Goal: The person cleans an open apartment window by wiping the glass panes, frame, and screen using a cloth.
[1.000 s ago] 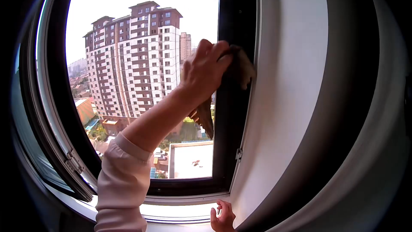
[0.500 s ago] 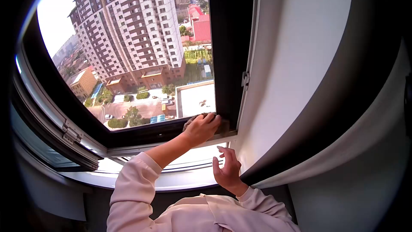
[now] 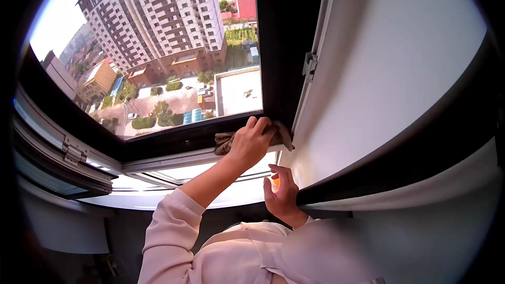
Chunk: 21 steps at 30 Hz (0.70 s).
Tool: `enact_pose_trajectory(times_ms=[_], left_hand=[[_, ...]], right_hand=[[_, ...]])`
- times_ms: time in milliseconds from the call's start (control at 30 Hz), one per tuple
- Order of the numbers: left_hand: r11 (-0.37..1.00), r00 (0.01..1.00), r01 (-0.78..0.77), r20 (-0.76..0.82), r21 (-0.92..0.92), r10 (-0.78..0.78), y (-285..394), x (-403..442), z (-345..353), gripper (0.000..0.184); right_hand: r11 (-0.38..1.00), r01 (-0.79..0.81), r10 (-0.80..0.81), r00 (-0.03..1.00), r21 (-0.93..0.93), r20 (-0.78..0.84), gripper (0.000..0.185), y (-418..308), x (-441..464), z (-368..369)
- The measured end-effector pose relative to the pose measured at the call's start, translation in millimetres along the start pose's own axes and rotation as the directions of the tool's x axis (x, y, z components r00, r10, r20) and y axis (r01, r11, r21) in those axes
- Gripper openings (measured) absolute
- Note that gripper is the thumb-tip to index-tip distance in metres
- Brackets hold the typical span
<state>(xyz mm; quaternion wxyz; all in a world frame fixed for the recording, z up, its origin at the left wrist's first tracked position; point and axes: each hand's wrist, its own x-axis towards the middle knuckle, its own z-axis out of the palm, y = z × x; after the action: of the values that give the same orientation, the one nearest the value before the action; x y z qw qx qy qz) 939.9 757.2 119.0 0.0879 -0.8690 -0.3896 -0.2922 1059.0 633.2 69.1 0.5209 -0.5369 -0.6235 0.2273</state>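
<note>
A window is seen from indoors, from above a person's pale clothing point(image 3: 236, 250). A crumpled brown cloth point(image 3: 224, 143) is held by the left hand point(image 3: 252, 142), its fingers closed over the middle so that folds are left showing on both sides. The cloth is pressed at the lower right corner of the black window frame point(image 3: 284, 37), where the dark bottom edge is met by a pale metal rail point(image 3: 163, 161). Lower and to the right, the right hand point(image 3: 284, 195) is held near the white sill point(image 3: 147, 199), its fingers loosely curled and its thumb apart from them. A small orange patch point(image 3: 275, 181) is seen in that gap; what it is cannot be told. A small metal fitting point(image 3: 310, 67) is fixed to the frame's right edge, beside a smooth white wall point(image 3: 400, 52). Through the glass, a tall apartment block point(image 3: 158, 16) is seen tilted above parked cars and shrubs.
</note>
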Motion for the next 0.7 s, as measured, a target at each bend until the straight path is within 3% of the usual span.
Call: enact_pose_trajectory(times_ms=[33, 67, 133, 333, 533, 700], left_hand=[[0.995, 0.997, 0.069, -0.016, -0.069, -0.07, -0.6, 1.7, -6.5, 0.028], [0.996, 0.983, 0.016, -0.182, -0.092, -0.033, -3.7, 5.3, -5.3, 0.027], [0.995, 0.945, -0.082, -0.32, -0.048, 0.063, 7.3, 16.5, -11.2, 0.031], [0.992, 0.992, -0.115, -0.063, -0.047, 0.112, 11.5, 6.2, 10.4, 0.037], [1.0, 0.998, 0.0, 0.063, 0.01, -0.001, 20.2, -7.3, 4.0, 0.031], [0.992, 0.991, 0.126, -0.048, 0.03, -0.124, -26.9, -63.6, -48.5, 0.021]], right_hand=[[1.0, 0.006, -0.006, 1.0, -0.007, -0.002, 0.035, 2.6, -1.1, -0.6], [1.0, 0.017, -0.017, 1.0, -0.011, -0.007, 0.035, 4.6, 0.2, -0.3], [1.0, 0.001, -0.001, 1.0, 0.005, -0.014, 0.035, 5.9, 1.3, 0.1], [0.999, -0.025, 0.025, 1.0, -0.041, 0.005, 0.035, 13.6, -3.3, -0.4], [1.0, 0.017, -0.016, 0.998, -0.023, 0.063, 0.036, 17.4, -3.1, 7.9], [1.0, 0.011, -0.013, 0.995, 0.027, 0.097, 0.034, 16.0, 2.3, 7.5]])
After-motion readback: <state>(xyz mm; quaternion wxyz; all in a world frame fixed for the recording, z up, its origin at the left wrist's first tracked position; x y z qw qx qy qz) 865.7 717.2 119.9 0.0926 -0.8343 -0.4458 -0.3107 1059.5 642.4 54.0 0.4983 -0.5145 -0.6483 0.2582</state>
